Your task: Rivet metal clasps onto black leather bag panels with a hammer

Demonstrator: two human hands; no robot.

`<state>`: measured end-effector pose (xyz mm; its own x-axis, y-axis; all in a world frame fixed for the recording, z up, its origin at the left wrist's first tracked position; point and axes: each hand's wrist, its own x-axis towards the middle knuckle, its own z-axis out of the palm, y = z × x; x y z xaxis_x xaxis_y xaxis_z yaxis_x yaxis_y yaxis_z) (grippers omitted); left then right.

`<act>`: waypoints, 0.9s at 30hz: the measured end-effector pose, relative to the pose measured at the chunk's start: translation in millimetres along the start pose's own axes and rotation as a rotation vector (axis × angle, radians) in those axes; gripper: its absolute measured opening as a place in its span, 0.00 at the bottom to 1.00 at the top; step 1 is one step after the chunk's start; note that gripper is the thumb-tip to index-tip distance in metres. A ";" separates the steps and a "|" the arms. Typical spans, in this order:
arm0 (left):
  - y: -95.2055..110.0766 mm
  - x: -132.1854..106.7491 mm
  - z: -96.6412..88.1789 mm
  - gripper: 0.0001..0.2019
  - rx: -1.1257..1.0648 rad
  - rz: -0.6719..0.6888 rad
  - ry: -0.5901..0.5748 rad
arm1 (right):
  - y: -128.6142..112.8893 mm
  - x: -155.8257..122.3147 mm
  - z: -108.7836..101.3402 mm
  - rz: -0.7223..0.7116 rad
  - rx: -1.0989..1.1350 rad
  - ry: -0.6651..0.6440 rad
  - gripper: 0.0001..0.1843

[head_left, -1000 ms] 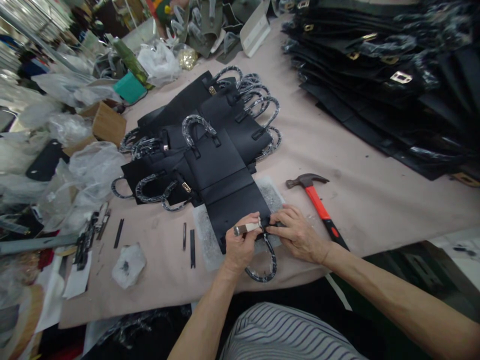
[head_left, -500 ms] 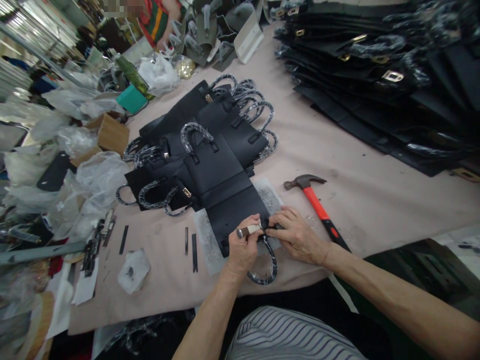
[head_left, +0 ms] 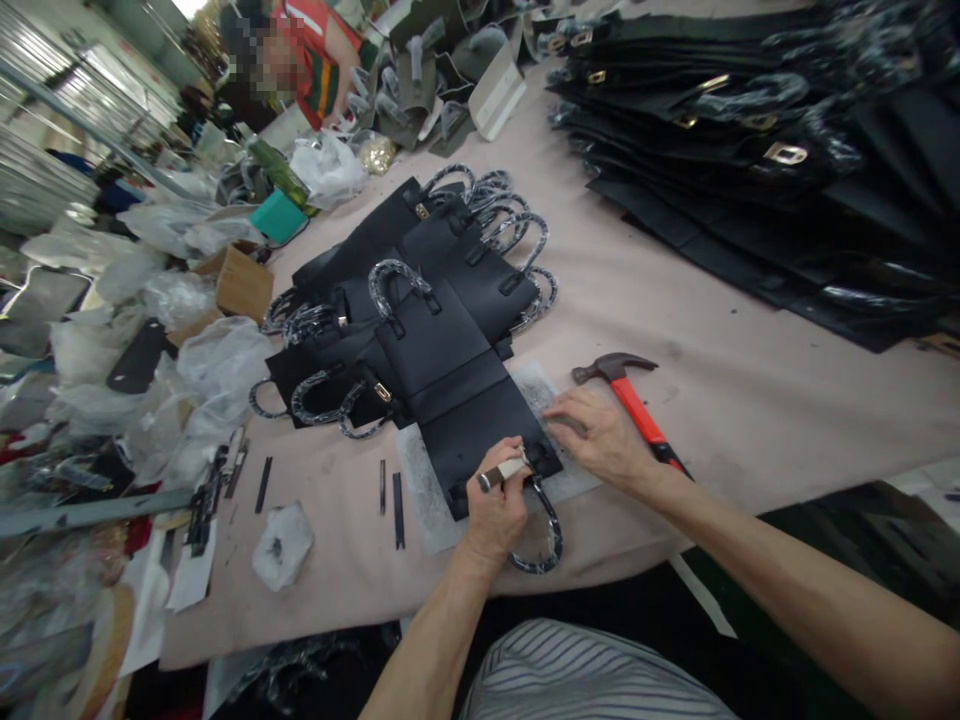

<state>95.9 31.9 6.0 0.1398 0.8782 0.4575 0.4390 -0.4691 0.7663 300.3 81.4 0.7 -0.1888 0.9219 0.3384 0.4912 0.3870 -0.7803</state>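
A black bag panel (head_left: pixel 465 405) lies over a pale translucent slab (head_left: pixel 424 480) at the table's near side, a plastic-wrapped handle (head_left: pixel 556 540) looping from its near end. My left hand (head_left: pixel 496 505) is closed on a short-handled tool (head_left: pixel 499 473) with a brown and pale grip; its working tip is hidden at the panel's near corner. Just right of the panel, my right hand (head_left: pixel 596 435) is raised with fingers bent and apart, and I see nothing in it. Beside that hand lies a claw hammer (head_left: pixel 634 405) with a red and black handle.
Several black bag pieces (head_left: pixel 487 285) with wrapped handles overlap beyond the panel. A tall black stack (head_left: pixel 712 190) fills the back right. Dark metal rods (head_left: pixel 398 510) and a white lump (head_left: pixel 282 545) lie left. Plastic bags and a carton (head_left: pixel 244 288) crowd the left edge; a person (head_left: pixel 319 65) is behind.
My right hand has come away from the handle joint and lifted slightly, its fingers parting. My left hand keeps the tool at the panel. The view has shifted slightly.
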 end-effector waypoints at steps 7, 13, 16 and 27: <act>-0.1 10.2 -0.4 0.09 0.000 -0.032 -0.085 | 5.9 27.8 24.8 0.086 -0.227 -0.104 0.06; -0.5 12.1 3.2 0.09 -0.001 -0.037 -0.099 | 2.8 23.5 4.9 0.071 -0.232 0.021 0.08; 1.9 11.5 4.2 0.10 -0.002 -0.060 -0.117 | 4.1 6.7 -21.5 0.116 -0.433 0.127 0.11; 8.8 16.9 2.2 0.08 -0.008 -0.191 -0.160 | -8.9 -64.5 -66.4 0.747 -0.322 -0.162 0.10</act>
<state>104.1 42.8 19.4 0.1941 0.9542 0.2277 0.4637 -0.2938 0.8358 364.5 17.2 20.7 0.1754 0.9349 -0.3085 0.7507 -0.3297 -0.5725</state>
